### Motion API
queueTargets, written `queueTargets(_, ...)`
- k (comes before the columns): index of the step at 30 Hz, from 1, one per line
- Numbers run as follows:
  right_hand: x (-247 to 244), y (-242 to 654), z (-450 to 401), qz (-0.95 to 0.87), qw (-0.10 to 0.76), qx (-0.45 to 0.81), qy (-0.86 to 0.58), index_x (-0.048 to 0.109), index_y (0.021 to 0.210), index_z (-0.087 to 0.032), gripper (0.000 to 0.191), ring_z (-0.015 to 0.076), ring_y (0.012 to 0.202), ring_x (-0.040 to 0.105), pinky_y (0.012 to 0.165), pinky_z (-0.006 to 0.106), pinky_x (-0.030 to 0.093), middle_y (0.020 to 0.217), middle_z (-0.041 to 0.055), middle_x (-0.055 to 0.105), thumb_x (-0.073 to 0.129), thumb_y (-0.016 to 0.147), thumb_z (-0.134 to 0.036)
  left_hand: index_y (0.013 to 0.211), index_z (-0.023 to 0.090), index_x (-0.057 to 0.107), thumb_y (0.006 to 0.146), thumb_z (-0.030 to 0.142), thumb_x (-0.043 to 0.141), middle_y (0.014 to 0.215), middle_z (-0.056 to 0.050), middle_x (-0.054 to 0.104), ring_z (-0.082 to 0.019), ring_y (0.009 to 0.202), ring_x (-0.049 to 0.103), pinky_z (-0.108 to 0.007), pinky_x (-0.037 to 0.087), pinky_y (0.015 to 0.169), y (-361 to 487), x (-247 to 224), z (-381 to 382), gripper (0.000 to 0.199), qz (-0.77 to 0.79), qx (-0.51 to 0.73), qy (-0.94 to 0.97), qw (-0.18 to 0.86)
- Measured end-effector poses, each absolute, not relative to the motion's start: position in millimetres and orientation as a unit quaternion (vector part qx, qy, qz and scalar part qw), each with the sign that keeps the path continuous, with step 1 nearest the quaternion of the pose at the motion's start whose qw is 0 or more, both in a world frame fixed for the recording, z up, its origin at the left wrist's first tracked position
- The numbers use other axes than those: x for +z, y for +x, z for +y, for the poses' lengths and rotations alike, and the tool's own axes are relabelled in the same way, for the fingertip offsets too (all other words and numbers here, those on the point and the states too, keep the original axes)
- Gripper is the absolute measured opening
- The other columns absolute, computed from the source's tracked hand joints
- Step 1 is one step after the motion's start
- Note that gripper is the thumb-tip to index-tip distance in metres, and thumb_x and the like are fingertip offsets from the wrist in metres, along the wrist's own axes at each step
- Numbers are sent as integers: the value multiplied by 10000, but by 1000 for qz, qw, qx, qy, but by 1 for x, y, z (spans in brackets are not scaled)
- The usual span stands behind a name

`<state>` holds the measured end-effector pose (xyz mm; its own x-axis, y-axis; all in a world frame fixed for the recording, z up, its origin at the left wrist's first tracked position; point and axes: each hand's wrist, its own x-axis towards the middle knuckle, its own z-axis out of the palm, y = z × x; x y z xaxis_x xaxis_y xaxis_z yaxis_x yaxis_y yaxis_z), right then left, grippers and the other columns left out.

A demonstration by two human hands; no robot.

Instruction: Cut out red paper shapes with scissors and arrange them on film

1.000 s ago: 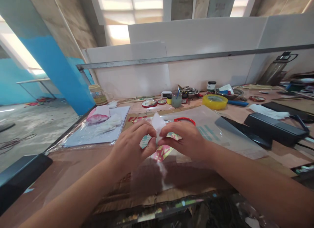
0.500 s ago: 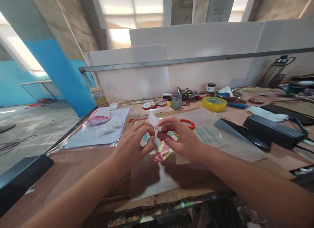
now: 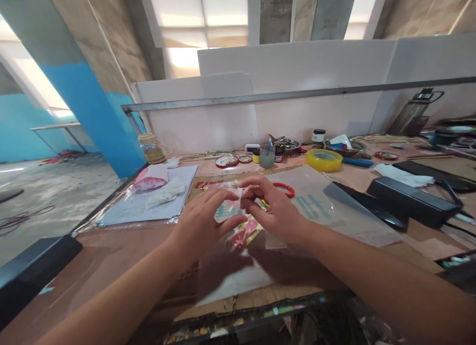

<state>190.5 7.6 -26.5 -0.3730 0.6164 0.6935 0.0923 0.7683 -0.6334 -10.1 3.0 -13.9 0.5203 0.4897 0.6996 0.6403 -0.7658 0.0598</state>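
Note:
Both hands hover over a translucent sheet [image 3: 238, 280] on cardboard. My right hand [image 3: 269, 203] pinches a small pale piece [image 3: 241, 199], seen nearly edge-on between the hands. My left hand [image 3: 208, 216] is beside it on the left, thumb and fingers apart, holding nothing that I can see. Below the fingers lies a pink and yellow patterned piece [image 3: 243, 236]. The red handle of a pair of scissors [image 3: 285, 189] shows just behind my right hand.
Papers under plastic [image 3: 148, 211] lie at left. Behind stand a cup of cloudy water [image 3: 267, 157], paint jars and a yellow tape roll [image 3: 323, 160]. A black box [image 3: 412, 199] is at right, a steel bottle [image 3: 409, 114] further back.
The pale piece between the hands has turned and now shows much less of its surface. My left thumb and fingers have spread from a curled pose.

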Motion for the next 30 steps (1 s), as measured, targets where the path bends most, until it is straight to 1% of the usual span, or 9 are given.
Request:
queueTargets(3,-28,190,7,-791,511,246,-228,470,1178,-235,319,131,780,595,744,289,486,812,-28,581,511,907,-74,1022,212,590,881,368,679,992,-53,726,-233,931,697,-369,542,811,-8,-17,2,229,-340,-367,-859,105)
queueTargets(8,-30,190,5,-796,509,226,-239,476,1181,-238,304,135,801,602,754,286,499,833,-17,597,510,916,-95,936,212,592,925,267,606,922,-26,710,-197,890,684,-336,526,804,-5,-16,0,58,-340,-371,-858,102)
queueTargets(15,-28,189,5,-798,503,216,-251,486,1176,-237,310,132,801,609,759,275,502,833,-16,601,524,903,-95,914,205,588,931,207,576,912,-33,708,-182,877,681,-324,529,812,-3,-16,0,21,-310,-379,-862,130)
queueTargets(18,-29,188,6,-795,501,240,-244,474,1190,-236,300,145,853,629,795,298,508,883,4,628,534,917,-129,902,209,584,928,201,565,928,-39,715,-185,884,687,-332,533,822,-3,-16,1,32,-313,-377,-861,137)
queueTargets(20,-30,188,6,-788,496,269,-245,461,1188,-234,295,153,866,635,792,304,511,898,11,638,567,920,-171,891,212,583,923,210,574,925,-37,717,-186,878,688,-331,535,809,-4,-16,2,33,-320,-379,-858,132)
queueTargets(23,-28,189,7,-770,497,299,-266,476,1111,-221,270,154,824,629,730,282,503,875,7,639,642,901,-264,874,214,581,922,232,588,896,-31,710,-186,851,680,-327,532,781,-4,-14,2,52,-327,-388,-853,122)
queueTargets(25,-25,189,7,-777,482,282,-291,531,1010,-206,177,151,791,616,706,274,483,859,11,647,643,903,-290,873,212,581,928,240,583,888,-31,704,-189,846,675,-331,525,777,-4,-14,2,61,-335,-390,-850,114)
queueTargets(27,-22,189,7,-799,453,238,-315,589,914,-192,82,153,777,603,708,279,459,840,18,659,593,928,-272,877,209,582,932,240,570,891,-30,700,-192,852,672,-333,517,781,-5,-13,2,64,-344,-385,-851,100)
queueTargets(30,-19,190,8,-811,440,189,-335,619,857,-188,133,162,782,599,717,287,441,834,22,671,531,941,-240,875,207,583,930,241,544,879,-21,697,-190,844,671,-322,503,770,-8,-10,2,75,-361,-375,-852,62)
